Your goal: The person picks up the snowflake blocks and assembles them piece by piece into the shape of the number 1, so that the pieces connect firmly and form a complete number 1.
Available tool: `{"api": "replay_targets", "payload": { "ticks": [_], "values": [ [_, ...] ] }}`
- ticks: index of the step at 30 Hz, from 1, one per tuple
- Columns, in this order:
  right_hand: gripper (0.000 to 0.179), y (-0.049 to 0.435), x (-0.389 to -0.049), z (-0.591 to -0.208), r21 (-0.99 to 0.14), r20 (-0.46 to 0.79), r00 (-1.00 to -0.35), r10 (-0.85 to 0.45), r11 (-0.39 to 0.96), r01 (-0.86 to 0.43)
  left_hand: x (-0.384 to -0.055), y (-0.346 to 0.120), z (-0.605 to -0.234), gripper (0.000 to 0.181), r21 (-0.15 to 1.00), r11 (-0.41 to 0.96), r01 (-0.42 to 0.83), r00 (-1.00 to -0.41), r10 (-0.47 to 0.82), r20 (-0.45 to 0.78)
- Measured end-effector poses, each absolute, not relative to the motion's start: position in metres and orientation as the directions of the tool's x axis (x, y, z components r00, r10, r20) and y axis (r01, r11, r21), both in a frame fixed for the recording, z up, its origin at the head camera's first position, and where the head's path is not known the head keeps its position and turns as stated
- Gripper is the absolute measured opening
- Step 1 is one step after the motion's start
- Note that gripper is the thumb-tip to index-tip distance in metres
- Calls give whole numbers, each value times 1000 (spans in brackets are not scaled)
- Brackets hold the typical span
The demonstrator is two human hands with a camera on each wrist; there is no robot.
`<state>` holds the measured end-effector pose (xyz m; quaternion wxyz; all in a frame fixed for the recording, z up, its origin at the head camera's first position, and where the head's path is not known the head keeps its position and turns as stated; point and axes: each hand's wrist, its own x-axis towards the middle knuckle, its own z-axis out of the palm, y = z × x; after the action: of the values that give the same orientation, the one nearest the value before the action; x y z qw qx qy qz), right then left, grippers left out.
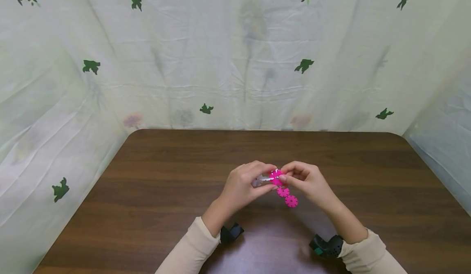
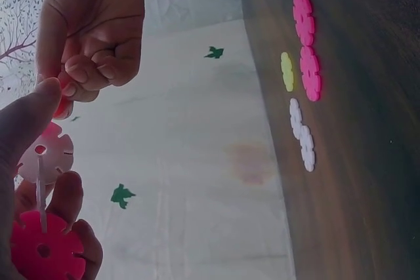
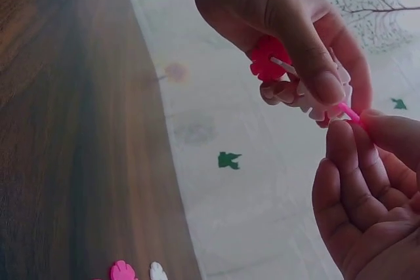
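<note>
Over the table both hands work at a small cluster of notched plastic discs. My left hand (image 1: 243,184) grips the cluster: a pink disc (image 2: 49,247) and a white disc (image 2: 58,155), joined by a thin pale piece (image 2: 41,191) seen edge-on. Between thumb and fingers my right hand (image 1: 307,182) pinches another pink disc (image 3: 350,113), whose edge meets the white disc (image 3: 312,101). Whether those two are slotted together, I cannot tell. Fingers hide much of the cluster.
On the brown table (image 1: 165,176) lie two touching pink discs (image 1: 291,201). The left wrist view also has a yellow disc (image 2: 287,71) and a pair of white discs (image 2: 302,136) there. A pale printed curtain (image 1: 220,53) hangs behind.
</note>
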<state>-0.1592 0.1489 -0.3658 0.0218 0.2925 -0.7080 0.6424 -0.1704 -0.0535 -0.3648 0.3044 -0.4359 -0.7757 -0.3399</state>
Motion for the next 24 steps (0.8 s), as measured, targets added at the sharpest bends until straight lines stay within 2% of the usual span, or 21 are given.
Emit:
{"api": "replay_targets", "payload": {
  "ticks": [6,13,18,24],
  "values": [
    [12,148,-158,-364,-907,384,-830,-404,3,-421,-170,-53,-365,31,268,388,882,-440,471,764],
    [29,154,-156,-356,-841,441,-809,-388,135,-523,-171,-55,-364,32,273,389,880,-443,464,767],
    [42,159,-154,-352,-810,471,-791,-390,163,-563,-173,-56,-365,33,270,394,879,-444,465,766],
    [55,165,-151,-355,-739,504,-781,-369,283,-611,-173,-57,-364,33,265,405,875,-446,462,767]
  ]
}}
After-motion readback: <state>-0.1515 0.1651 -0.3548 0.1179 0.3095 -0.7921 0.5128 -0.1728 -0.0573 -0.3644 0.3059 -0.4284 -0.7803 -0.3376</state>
